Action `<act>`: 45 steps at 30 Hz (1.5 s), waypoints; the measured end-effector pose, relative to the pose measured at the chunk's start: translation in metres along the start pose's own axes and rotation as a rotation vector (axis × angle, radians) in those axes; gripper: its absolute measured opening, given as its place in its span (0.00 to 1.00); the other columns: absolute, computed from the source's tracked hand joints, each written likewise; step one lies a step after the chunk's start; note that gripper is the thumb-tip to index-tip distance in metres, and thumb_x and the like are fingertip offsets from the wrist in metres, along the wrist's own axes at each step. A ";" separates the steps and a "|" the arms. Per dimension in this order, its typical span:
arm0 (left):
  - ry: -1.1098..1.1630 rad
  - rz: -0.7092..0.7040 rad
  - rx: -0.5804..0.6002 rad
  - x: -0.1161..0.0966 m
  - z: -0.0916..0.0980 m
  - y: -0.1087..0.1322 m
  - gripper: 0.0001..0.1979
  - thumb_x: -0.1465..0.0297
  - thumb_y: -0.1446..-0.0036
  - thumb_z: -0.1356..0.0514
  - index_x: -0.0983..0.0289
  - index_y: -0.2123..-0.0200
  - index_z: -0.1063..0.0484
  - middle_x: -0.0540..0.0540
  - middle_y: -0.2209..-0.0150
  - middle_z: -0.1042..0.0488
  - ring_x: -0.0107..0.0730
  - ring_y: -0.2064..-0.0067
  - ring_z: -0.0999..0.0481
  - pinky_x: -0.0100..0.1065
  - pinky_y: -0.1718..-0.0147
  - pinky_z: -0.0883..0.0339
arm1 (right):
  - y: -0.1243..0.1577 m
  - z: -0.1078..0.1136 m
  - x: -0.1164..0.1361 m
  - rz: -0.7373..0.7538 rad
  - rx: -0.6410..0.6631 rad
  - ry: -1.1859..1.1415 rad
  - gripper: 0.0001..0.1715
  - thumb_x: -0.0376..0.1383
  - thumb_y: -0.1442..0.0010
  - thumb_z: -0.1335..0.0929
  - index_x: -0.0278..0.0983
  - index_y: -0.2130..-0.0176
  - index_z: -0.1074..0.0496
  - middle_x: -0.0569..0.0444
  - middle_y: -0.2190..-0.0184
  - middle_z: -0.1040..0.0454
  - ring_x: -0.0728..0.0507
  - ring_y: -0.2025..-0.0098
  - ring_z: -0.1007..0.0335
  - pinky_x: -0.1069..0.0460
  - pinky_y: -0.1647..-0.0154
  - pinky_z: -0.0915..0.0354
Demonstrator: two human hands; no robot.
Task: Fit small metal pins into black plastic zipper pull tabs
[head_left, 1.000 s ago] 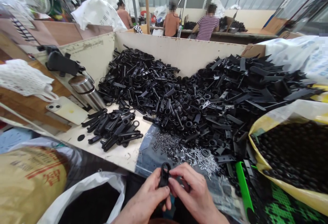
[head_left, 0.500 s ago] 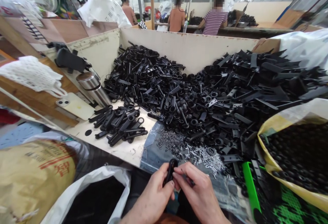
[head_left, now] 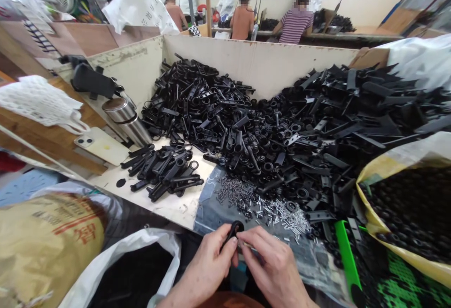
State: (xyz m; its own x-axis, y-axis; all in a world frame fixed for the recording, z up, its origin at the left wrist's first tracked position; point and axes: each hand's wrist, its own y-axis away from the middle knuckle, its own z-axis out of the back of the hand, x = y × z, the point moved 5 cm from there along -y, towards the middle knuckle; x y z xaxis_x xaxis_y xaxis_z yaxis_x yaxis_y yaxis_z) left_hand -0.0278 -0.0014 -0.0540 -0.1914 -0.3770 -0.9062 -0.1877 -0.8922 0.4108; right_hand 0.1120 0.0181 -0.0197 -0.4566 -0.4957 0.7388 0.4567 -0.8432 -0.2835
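Left hand [head_left: 207, 265] grips the black clip [head_left: 234, 231], ring end up; right hand [head_left: 273, 265], fingers pinched narrow at that ring, wants a steady touch.

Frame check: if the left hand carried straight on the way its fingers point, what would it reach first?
Beyond the black ringed part it pinches, the left hand would likely meet the small metal pins scattered on the denim cloth; depth is uncertain.

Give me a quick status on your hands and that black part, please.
Left hand and right hand both pinching the black plastic part, ring end up. Metal pins lie just beyond it. Nothing in the way.
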 end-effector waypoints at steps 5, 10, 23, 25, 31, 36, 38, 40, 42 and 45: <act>0.007 0.000 -0.019 0.015 0.003 -0.003 0.18 0.55 0.32 0.49 0.62 0.62 0.32 0.45 0.77 0.34 0.24 0.79 0.40 0.27 0.80 0.48 | -0.004 0.007 0.002 -0.053 0.136 0.002 0.15 0.33 0.28 0.39 0.40 0.51 0.24 0.51 0.61 0.23 0.47 0.65 0.22 0.56 0.64 0.28; 0.044 0.010 0.015 0.017 0.003 -0.002 0.21 0.51 0.32 0.51 0.63 0.62 0.33 0.45 0.76 0.33 0.22 0.79 0.42 0.27 0.79 0.49 | 0.011 0.019 0.000 -0.069 0.159 0.072 0.25 0.30 0.29 0.42 0.39 0.36 0.36 0.47 0.53 0.25 0.45 0.58 0.22 0.54 0.56 0.26; 0.060 0.017 -0.027 0.034 -0.003 -0.007 0.24 0.49 0.33 0.50 0.64 0.51 0.33 0.44 0.77 0.34 0.23 0.79 0.42 0.27 0.80 0.49 | 0.018 -0.004 -0.007 -0.125 0.287 0.234 0.24 0.27 0.31 0.42 0.36 0.43 0.28 0.49 0.67 0.25 0.43 0.69 0.22 0.54 0.69 0.29; 0.061 0.017 -0.030 0.033 -0.004 -0.007 0.23 0.50 0.33 0.50 0.64 0.52 0.33 0.44 0.76 0.34 0.22 0.79 0.42 0.27 0.80 0.49 | 0.018 -0.006 -0.009 -0.144 0.297 0.225 0.24 0.27 0.31 0.42 0.36 0.42 0.28 0.48 0.66 0.24 0.43 0.68 0.21 0.54 0.68 0.29; 0.103 0.036 -0.053 0.034 -0.007 -0.009 0.23 0.49 0.33 0.50 0.63 0.62 0.31 0.44 0.77 0.35 0.22 0.79 0.44 0.27 0.80 0.51 | 0.019 -0.009 -0.014 -0.186 0.323 0.206 0.26 0.26 0.32 0.42 0.37 0.40 0.29 0.48 0.64 0.23 0.43 0.68 0.21 0.54 0.68 0.30; 0.160 0.053 -0.081 0.033 -0.008 -0.010 0.23 0.48 0.35 0.48 0.63 0.64 0.31 0.45 0.77 0.35 0.21 0.80 0.44 0.27 0.81 0.53 | 0.017 -0.008 -0.014 -0.183 0.327 0.213 0.26 0.26 0.33 0.42 0.38 0.41 0.29 0.49 0.64 0.23 0.44 0.68 0.21 0.55 0.68 0.31; 0.188 0.059 -0.069 0.032 -0.008 -0.010 0.22 0.49 0.35 0.47 0.63 0.63 0.32 0.44 0.78 0.36 0.21 0.80 0.44 0.26 0.81 0.54 | 0.016 -0.009 -0.014 -0.182 0.345 0.224 0.26 0.25 0.33 0.42 0.38 0.41 0.30 0.50 0.64 0.23 0.44 0.68 0.21 0.55 0.68 0.31; 0.216 0.064 -0.059 0.031 -0.008 -0.011 0.22 0.48 0.35 0.47 0.63 0.62 0.32 0.44 0.78 0.36 0.20 0.81 0.45 0.26 0.82 0.55 | 0.015 -0.010 -0.015 -0.181 0.367 0.239 0.25 0.25 0.33 0.42 0.37 0.42 0.29 0.50 0.65 0.23 0.44 0.68 0.22 0.55 0.69 0.32; 0.232 0.064 -0.054 0.031 -0.008 -0.011 0.23 0.48 0.35 0.47 0.63 0.61 0.32 0.44 0.78 0.36 0.19 0.81 0.46 0.26 0.82 0.56 | 0.014 -0.012 -0.016 -0.178 0.390 0.265 0.24 0.25 0.33 0.41 0.37 0.43 0.28 0.50 0.66 0.23 0.44 0.69 0.22 0.55 0.69 0.32; 0.242 0.073 -0.058 0.032 -0.009 -0.011 0.23 0.48 0.36 0.46 0.64 0.60 0.32 0.44 0.78 0.35 0.19 0.82 0.47 0.25 0.83 0.57 | 0.011 -0.013 -0.016 -0.181 0.427 0.317 0.24 0.24 0.34 0.41 0.38 0.44 0.28 0.50 0.65 0.22 0.44 0.68 0.21 0.55 0.69 0.32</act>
State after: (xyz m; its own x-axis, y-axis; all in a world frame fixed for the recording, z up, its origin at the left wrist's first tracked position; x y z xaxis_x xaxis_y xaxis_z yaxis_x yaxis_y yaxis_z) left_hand -0.0236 -0.0060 -0.0879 0.0350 -0.4835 -0.8746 -0.1254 -0.8704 0.4761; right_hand 0.1149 0.0138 -0.0424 -0.7337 -0.4447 0.5137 0.5881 -0.7943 0.1524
